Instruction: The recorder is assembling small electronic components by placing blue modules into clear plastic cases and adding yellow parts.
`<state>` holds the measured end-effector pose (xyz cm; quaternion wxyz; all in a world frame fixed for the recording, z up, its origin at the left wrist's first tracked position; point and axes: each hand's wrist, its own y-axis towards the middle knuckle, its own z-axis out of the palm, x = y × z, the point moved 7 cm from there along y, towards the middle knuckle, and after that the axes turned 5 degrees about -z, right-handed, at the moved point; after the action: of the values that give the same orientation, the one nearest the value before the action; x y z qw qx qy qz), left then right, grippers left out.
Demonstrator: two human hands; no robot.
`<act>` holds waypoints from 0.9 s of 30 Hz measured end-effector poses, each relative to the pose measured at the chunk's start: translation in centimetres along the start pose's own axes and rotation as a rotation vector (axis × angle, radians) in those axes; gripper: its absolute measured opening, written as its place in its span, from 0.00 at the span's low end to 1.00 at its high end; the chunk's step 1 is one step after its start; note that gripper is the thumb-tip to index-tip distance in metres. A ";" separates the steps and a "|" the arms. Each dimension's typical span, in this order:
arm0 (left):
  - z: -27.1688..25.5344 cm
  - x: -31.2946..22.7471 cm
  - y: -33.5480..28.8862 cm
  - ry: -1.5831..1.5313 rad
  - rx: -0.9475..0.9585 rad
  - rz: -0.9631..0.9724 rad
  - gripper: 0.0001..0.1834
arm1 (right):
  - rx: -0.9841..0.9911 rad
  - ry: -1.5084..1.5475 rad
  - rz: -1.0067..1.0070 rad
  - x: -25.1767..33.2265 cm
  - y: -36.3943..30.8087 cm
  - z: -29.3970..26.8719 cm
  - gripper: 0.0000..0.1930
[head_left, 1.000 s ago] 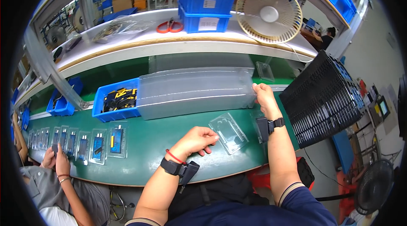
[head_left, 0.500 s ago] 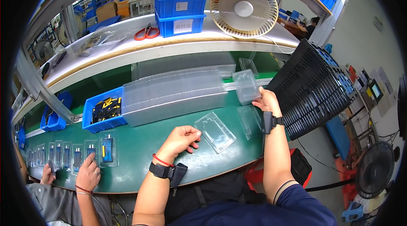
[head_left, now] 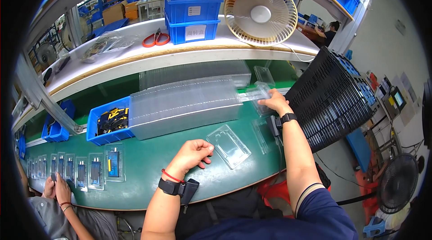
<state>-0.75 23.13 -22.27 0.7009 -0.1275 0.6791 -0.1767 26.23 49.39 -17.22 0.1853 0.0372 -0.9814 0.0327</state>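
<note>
My right hand grips a clear plastic tray at the right end of a long row of nested clear trays. Its thumb and fingers close on the tray's right side, and part of the tray is hard to make out against those around it. My left hand has its fingers curled in and the thumb against the index finger, with nothing visible in it. Beside its fingertips, an empty clear tray lies flat on the green table. Another clear tray lies partly behind my right wrist.
A tall black tray stack leans at the right. Left of the row stands a blue bin of black and yellow parts. Filled clear trays line the left, near a co-worker's hands. A shelf holds a fan.
My right hand has moved the clear tray down and slightly left, from upright to flatter. My left hand stays nearly still. The co-worker's hand has drawn back from the filled trays.
</note>
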 end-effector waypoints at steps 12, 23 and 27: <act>0.0 -0.6 0.0 0.002 0.000 0.051 0.13 | -0.218 0.366 -0.182 1.8 -7.6 -3.8 0.47; 0.4 -1.9 -4.8 -0.441 -0.072 0.434 0.08 | -0.063 0.396 -0.670 14.2 -25.6 3.8 0.45; -1.5 1.0 -7.5 -0.555 -0.217 0.430 0.05 | 0.061 0.460 -0.725 16.2 -27.0 6.4 0.42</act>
<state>-2.74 16.04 -20.14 0.8620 -0.0984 0.4892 0.0891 11.22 21.05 -15.87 0.3977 0.3770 -0.8365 0.0020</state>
